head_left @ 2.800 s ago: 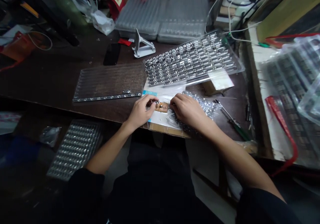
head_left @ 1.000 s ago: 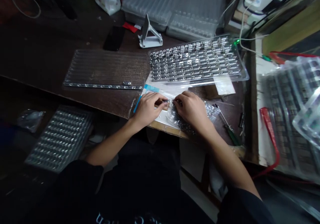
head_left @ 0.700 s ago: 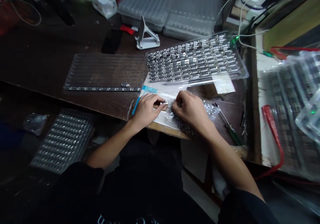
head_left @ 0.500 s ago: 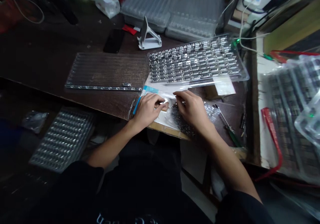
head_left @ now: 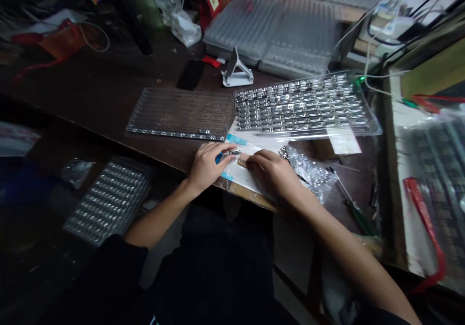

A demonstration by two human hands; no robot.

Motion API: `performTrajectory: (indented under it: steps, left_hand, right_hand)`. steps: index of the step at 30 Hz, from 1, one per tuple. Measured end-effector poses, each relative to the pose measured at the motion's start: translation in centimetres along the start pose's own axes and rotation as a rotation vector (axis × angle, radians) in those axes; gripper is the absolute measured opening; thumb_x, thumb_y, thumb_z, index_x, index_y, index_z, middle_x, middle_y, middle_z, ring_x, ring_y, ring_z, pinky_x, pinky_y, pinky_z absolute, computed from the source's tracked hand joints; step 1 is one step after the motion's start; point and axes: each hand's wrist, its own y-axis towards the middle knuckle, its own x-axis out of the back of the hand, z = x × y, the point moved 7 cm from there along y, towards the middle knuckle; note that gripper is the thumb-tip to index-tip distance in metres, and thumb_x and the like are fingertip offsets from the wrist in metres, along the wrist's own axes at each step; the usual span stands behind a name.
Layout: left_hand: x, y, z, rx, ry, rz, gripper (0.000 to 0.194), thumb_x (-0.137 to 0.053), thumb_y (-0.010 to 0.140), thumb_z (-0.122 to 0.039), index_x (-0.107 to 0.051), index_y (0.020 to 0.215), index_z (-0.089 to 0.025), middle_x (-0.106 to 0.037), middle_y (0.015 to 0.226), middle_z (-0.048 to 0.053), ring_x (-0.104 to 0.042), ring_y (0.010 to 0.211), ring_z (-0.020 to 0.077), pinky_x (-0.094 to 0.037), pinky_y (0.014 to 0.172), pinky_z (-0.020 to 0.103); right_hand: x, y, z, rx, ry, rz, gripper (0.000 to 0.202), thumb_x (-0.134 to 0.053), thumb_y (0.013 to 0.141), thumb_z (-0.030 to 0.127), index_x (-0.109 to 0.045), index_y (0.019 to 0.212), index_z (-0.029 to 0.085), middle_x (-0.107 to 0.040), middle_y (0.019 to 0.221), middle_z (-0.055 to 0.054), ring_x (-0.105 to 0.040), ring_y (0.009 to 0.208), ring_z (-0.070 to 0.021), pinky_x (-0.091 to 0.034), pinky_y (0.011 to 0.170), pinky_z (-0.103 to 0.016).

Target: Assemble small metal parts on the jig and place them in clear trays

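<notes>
My left hand (head_left: 208, 163) pinches a small metal connector (head_left: 235, 152) between thumb and forefinger, over a white sheet (head_left: 250, 180) with blue edges. Just right of it, my right hand (head_left: 273, 169) has its fingers drawn together at a small tan block (head_left: 243, 160); what they grip is hidden. A clear bag of small metal parts (head_left: 316, 170) lies beyond my right hand. Behind the hands, a clear tray (head_left: 181, 109) has a row of connectors along its front edge, and another tray (head_left: 301, 104) to the right is filled with metal connectors.
A white stand (head_left: 237, 73) and a black phone (head_left: 191, 74) are at the back, near stacked clear trays (head_left: 243, 27). A green-handled screwdriver (head_left: 358, 213) lies at the right. More filled trays (head_left: 109, 196) sit lower left, below the table edge.
The view has shifted, so the scene sits lower and further right. My right hand has moved from the loose metal parts to the tan block, closer to my left hand.
</notes>
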Motion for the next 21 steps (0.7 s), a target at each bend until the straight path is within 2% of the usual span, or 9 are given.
performTrajectory:
  steps: [4,8,13,19,21]
  left_hand:
    - [1.9,1.1,2.2,0.012,0.086,0.018,0.013,-0.067,0.093,-0.024,-0.074,0.103,-0.022,-0.077,0.104,0.003,-0.070,0.096,0.0208,-0.050,0.091,0.036]
    - [3.5,3.6,4.3,0.061,0.228,0.023,0.014,-0.064,0.092,-0.024,-0.074,0.102,-0.022,-0.077,0.105,0.004,-0.068,0.098,0.0234,-0.049,0.094,0.039]
    - [2.7,6.1,5.6,0.099,0.287,0.152,0.015,-0.065,0.089,-0.024,-0.074,0.101,-0.023,-0.077,0.103,0.002,-0.068,0.097,0.0237,-0.048,0.096,0.039]
    - [1.9,6.5,5.9,0.122,0.265,0.251,0.012,-0.065,0.088,-0.025,-0.075,0.094,-0.023,-0.077,0.099,0.002,-0.067,0.096,0.0228,-0.048,0.095,0.037]
    - [1.7,6.5,6.1,0.130,0.282,0.290,0.012,-0.064,0.088,-0.027,-0.075,0.090,-0.023,-0.077,0.100,0.002,-0.066,0.100,0.0235,-0.046,0.098,0.038]
  right_hand:
    - [-0.1,-0.1,1.2,0.084,-0.137,0.048,0.025,-0.049,0.098,0.010,-0.070,0.111,0.014,-0.068,0.102,-0.013,-0.061,0.092,-0.0235,-0.049,0.080,-0.034]
    - [0.0,-0.1,1.3,0.121,-0.138,0.043,0.023,-0.051,0.098,0.012,-0.069,0.112,0.015,-0.067,0.099,-0.012,-0.060,0.089,-0.0230,-0.048,0.077,-0.035]
    - [-0.4,0.1,1.0,0.130,-0.168,0.027,0.025,-0.050,0.096,0.008,-0.068,0.112,0.013,-0.066,0.095,-0.011,-0.057,0.085,-0.0209,-0.044,0.075,-0.033]
    - [0.0,0.1,-0.1,-0.012,-0.085,-0.003,0.019,-0.050,0.100,0.018,-0.069,0.099,0.013,-0.069,0.096,-0.011,-0.061,0.085,-0.0195,-0.042,0.073,-0.029]
    - [0.3,0.0,-0.6,-0.055,0.004,-0.034,0.019,-0.051,0.099,0.019,-0.069,0.104,0.014,-0.071,0.098,-0.011,-0.064,0.086,-0.0192,-0.042,0.072,-0.028]
